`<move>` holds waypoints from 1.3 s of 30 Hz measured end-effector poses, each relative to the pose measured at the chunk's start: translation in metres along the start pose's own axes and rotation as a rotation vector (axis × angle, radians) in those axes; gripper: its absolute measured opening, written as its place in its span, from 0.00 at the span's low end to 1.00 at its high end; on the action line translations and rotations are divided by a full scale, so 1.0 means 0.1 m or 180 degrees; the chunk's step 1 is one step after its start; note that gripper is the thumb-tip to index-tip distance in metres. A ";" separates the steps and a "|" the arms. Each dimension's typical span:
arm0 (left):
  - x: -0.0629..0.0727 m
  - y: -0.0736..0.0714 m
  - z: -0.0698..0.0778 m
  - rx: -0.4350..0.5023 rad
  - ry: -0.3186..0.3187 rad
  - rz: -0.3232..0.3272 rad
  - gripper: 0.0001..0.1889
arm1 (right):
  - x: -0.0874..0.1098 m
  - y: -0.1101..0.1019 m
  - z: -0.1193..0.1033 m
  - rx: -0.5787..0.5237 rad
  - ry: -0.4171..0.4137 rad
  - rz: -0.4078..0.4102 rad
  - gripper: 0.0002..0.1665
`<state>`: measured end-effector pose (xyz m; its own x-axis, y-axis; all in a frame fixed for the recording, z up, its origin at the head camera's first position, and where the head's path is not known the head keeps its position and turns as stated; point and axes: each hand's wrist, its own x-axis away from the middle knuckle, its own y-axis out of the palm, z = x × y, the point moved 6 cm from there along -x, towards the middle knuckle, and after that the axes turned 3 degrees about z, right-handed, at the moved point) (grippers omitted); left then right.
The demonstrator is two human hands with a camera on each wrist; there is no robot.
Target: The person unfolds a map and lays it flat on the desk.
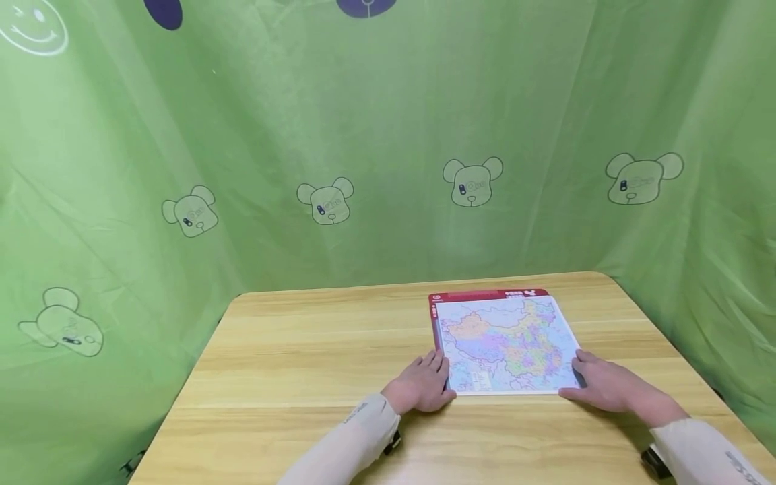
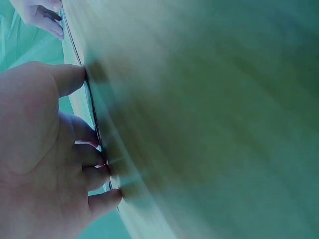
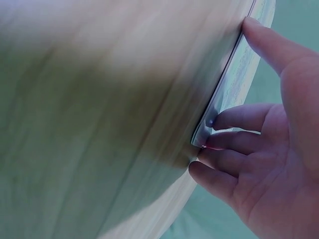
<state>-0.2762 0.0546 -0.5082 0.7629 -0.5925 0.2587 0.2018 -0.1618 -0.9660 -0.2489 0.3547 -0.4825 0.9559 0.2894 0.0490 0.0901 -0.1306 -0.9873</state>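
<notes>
A flat, thin rectangular map board lies on the wooden table, showing a coloured map of China with a dark red border along its far and left edges. My left hand rests at its near left corner, fingers along the left side and thumb by the front edge. At the near right corner, my right hand touches the right side, its thumb also by the front edge. Both wrist views show the fingertips of the left hand and right hand against the board's thin edge, fingers fairly straight.
The light wooden table extends to the left of the board and in front of it. Behind and on both sides hangs a green curtain printed with bear heads. Each wrist, in a pale sleeve, carries a small black device.
</notes>
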 end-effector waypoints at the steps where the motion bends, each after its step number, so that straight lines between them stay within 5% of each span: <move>1: 0.01 0.00 0.00 0.0009 -0.0004 -0.0002 0.37 | 0.00 0.00 0.00 0.0002 -0.0001 0.0003 0.56; 39: 0.17 -0.02 -0.10 -0.0002 0.0025 0.0071 0.37 | -0.05 0.02 -0.17 0.0063 -0.0008 -0.0073 0.56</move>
<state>-0.2695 0.0371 -0.5015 0.7623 -0.6023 0.2369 0.1843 -0.1489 -0.9715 -0.2485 0.3374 -0.4818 0.9530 0.2945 0.0714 0.1066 -0.1052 -0.9887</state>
